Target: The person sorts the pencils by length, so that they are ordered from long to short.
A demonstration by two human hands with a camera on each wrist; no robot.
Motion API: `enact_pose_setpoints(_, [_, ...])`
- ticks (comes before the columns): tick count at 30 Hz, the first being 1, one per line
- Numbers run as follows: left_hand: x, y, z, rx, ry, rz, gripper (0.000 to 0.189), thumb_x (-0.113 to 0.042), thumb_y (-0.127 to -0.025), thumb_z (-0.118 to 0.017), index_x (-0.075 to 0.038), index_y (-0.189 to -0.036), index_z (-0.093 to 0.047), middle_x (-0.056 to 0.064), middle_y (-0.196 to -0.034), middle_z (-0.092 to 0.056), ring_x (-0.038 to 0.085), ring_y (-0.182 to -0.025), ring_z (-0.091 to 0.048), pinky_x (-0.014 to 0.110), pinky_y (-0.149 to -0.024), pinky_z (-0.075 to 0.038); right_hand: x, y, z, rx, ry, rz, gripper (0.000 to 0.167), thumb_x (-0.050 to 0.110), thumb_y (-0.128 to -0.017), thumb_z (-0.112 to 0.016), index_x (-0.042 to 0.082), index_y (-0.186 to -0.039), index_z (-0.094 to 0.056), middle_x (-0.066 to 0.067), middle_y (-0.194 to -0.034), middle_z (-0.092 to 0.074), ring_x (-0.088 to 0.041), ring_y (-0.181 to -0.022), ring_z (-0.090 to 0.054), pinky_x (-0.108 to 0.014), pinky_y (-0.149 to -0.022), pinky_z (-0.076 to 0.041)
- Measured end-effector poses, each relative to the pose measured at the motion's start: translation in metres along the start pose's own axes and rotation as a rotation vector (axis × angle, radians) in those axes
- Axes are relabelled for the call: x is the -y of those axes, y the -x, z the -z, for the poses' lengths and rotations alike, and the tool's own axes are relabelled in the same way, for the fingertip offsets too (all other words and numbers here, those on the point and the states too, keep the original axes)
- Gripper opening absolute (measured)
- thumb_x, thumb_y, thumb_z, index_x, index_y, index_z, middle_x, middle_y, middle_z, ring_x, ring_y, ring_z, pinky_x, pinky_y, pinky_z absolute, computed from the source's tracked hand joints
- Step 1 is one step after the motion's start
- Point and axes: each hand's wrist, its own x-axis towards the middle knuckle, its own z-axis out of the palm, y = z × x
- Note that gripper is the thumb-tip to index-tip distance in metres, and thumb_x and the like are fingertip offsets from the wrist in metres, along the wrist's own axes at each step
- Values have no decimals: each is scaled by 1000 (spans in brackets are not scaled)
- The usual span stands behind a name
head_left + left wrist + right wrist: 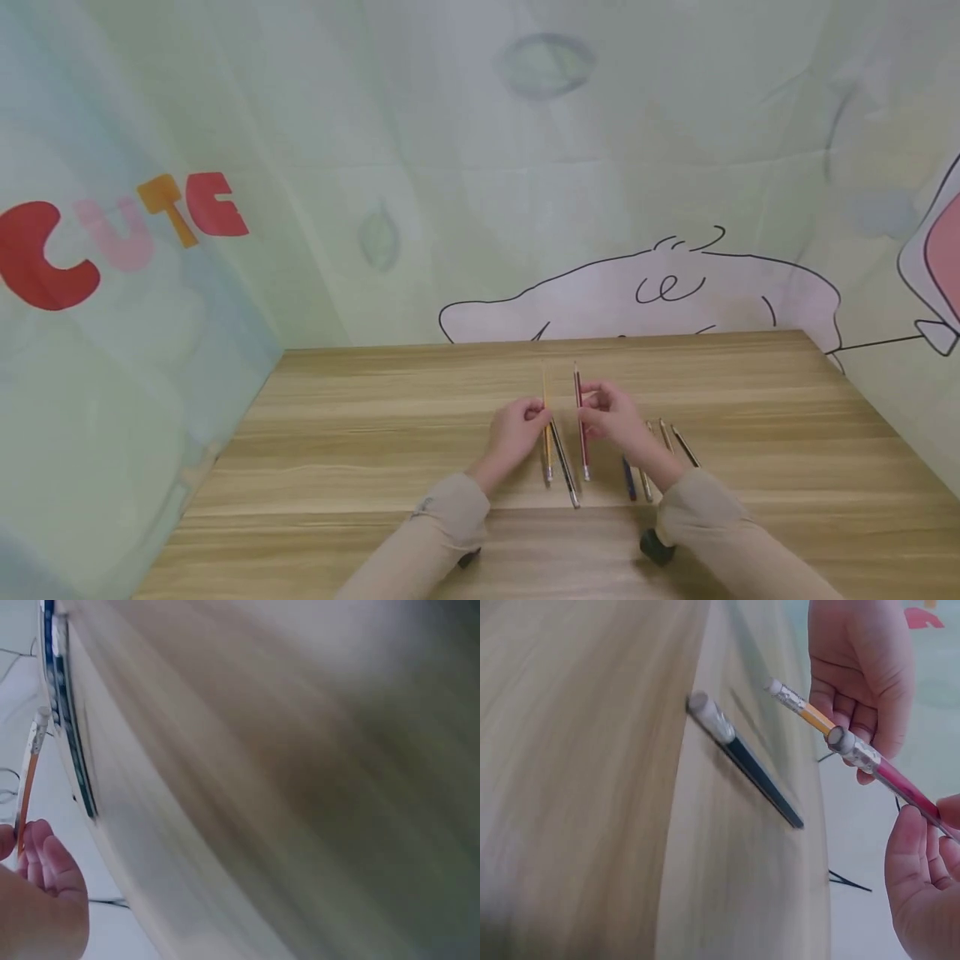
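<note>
Left hand (516, 429) pinches yellow pencil (548, 457), right hand (611, 418) red pencil (583, 442); we judge both light, stiff, best held mid-shaft.

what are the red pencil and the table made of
Red pencil: probably painted wood, going by its smooth red coat. Its ferrule looks like metal, silvery and patterned; the pale eraser, likely rubber. Table: wood or wood-look laminate, smooth-looking, with long grain streaks; which, I can't tell.
</note>
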Motion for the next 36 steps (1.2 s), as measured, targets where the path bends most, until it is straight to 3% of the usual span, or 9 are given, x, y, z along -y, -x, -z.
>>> enact_pose_setpoints(6, [18, -1, 17, -19, -22, 43, 15, -22, -81, -60, -9, -87, -64, 2, -78, -64, 8, -66, -53, 20, -59, -44, -2, -5, -20, 6, -1, -26, 37, -5, -79, -52, -7, -115, -44, -5, -76, -53, -11, -55, -51, -31, -55, -51])
enact_pose_setpoints(12, [31, 1, 32, -19, -72, 42, 14, -19, -81, -60, -6, -84, -63, 4, -75, -63, 7, -62, -50, 19, -56, -42, -5, -9, -40, 28, 10, -50, 35, -3, -78, -54, -3, -112, -46, -5, -75, -53, -12, -54, -51, -32, -54, -51])
enact_pose_setpoints(20, [41, 3, 54, 13, -138, 78, 13, -20, -81, -60, -7, -80, -62, 2, -69, -61, 9, -57, -47, 20, -52, -40, -8, -16, -59, 94, 16, -20, 35, -2, -79, -55, -4, -113, -46, -6, -73, -53, -12, -51, -50, -30, -50, -50])
enact_pose_setpoints(30, [53, 1, 84, 52, -207, 153, 13, -20, -81, -59, -8, -82, -63, 1, -67, -58, 10, -57, -47, 21, -51, -39, -1, -18, -85, 162, -66, -14, 33, -5, -79, -53, -7, -111, -44, -2, -68, -49, -11, -49, -46, -23, -46, -44])
enact_pose_setpoints(36, [58, 3, 101, 47, -230, 175, 14, -18, -82, -58, -5, -81, -63, 2, -69, -59, 11, -59, -48, 20, -52, -39, 0, -22, -100, 163, -47, -14, 33, -6, -78, -53, -7, -110, -45, -12, -72, -55, -9, -48, -47, -21, -46, -43])
